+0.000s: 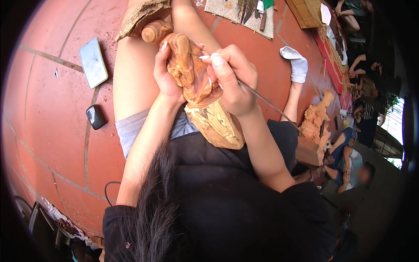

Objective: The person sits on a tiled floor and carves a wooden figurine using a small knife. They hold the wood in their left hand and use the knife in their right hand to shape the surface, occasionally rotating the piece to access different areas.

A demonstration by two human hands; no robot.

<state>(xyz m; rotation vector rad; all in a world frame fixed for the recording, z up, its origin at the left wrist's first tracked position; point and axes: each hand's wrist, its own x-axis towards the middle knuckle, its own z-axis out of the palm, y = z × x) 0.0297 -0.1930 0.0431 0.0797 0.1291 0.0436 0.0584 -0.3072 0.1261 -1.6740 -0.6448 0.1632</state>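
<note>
A carved wooden figure (181,54) in orange-brown wood lies across my lap, its rounded head end pointing away from me. Its rough, pale block base (216,124) rests against my black shirt. My left hand (168,83) is wrapped round the figure's left side, thumb on top. In my right hand (235,76) is a thin metal carving tool (270,105), pinched between thumb and fingers. The tool's tip meets the carved folds near the middle of the figure, and its long shank runs back to the lower right. Its exact tip shape is too small to make out.
A rough bark-edged wood piece (142,19) lies by the figure's head. On the red tiled floor are a phone (93,62) and a small black case (94,117). Several hand tools (251,11) lie on a mat ahead. Another carving (316,120) and other people are at right.
</note>
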